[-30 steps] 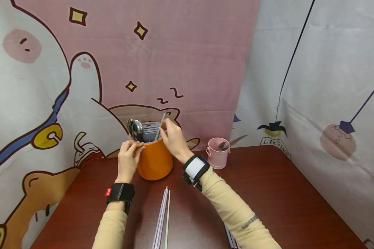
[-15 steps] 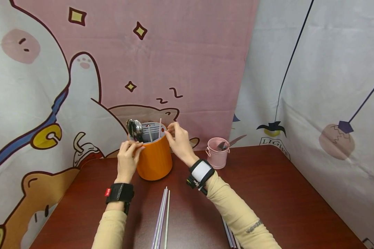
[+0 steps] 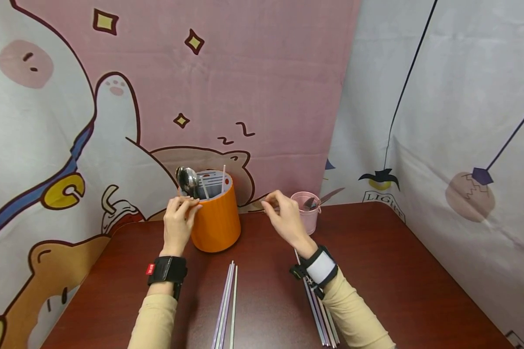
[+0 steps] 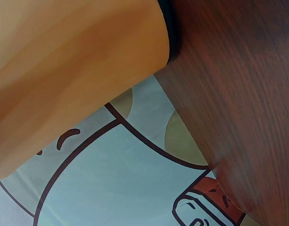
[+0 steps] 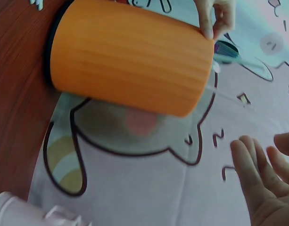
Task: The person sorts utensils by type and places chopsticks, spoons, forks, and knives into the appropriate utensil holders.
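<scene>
We are observing an upright, cylindrical utensil holder (image 3: 216, 224) whose rim the left hand (image 3: 177, 223) is pinching; right of the holder, the right hand (image 3: 286, 218) is hanging with fingers loosely bent, holding nothing. We are judging that a hard pull on the rim could tip the holder, spilling its rounded, glossy metal spoons (image 3: 188, 182). We are also noting its smooth orange wall and, nearer us than the holder, slender, straight pastel chopsticks (image 3: 225, 305) lying on the wood-grained table (image 3: 397, 281).
</scene>
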Demonstrator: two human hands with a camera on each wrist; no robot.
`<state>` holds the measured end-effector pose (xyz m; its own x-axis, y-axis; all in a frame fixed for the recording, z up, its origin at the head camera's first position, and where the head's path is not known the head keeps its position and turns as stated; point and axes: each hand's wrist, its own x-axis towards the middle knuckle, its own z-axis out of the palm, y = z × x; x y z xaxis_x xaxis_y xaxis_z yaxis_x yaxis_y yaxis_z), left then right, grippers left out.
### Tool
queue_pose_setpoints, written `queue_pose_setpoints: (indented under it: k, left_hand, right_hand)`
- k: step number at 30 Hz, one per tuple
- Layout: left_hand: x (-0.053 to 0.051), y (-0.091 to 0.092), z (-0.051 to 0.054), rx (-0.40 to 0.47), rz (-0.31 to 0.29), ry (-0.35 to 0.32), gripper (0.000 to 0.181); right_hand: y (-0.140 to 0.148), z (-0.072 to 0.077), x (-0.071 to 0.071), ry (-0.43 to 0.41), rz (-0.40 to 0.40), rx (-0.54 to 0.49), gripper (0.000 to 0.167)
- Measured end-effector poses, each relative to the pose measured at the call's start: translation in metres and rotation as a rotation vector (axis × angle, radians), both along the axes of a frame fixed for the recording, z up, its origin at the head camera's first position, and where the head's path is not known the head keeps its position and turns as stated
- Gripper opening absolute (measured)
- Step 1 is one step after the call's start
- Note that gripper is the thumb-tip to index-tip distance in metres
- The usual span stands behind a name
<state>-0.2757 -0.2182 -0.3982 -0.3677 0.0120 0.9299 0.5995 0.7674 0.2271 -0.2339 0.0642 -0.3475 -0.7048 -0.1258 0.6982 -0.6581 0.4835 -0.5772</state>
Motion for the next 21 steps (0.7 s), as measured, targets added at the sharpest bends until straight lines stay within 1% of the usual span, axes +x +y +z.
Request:
queue_pose_setpoints:
  k: [4, 6, 11, 14, 16, 18, 21]
  left_hand:
    - [0.0, 0.0, -0.001, 0.007, -0.001, -0.004, 0.014]
    - [0.0, 0.001, -0.001, 0.009, 0.001, -0.005, 0.014]
    - [-0.001, 0.0, -0.001, 0.006, 0.0, -0.001, 0.014]
    - [-0.002, 0.0, -0.002, 0.006, 0.002, 0.0, 0.015]
    - [-0.002, 0.0, -0.002, 0.009, 0.002, 0.005, 0.015]
    - [-0.002, 0.0, -0.002, 0.012, 0.003, 0.007, 0.015]
    - [-0.002, 0.0, -0.002, 0.018, -0.001, 0.01, 0.014]
  right_hand:
    - [0.022, -0.013, 0.01, -0.023, -0.044, 0.032, 0.006]
    - [0.032, -0.022, 0.014, -0.045, -0.071, 0.055, 0.005]
    - [0.056, -0.048, 0.018, -0.15, -0.144, 0.095, 0.004]
    - [0.071, -0.065, 0.017, -0.249, -0.209, 0.128, 0.005]
    - [0.081, -0.075, 0.014, -0.324, -0.259, 0.174, 0.005]
    - [0.091, -0.084, 0.013, -0.411, -0.307, 0.241, 0.006]
    - [0.102, -0.092, 0.014, -0.593, -0.363, 0.368, 0.01]
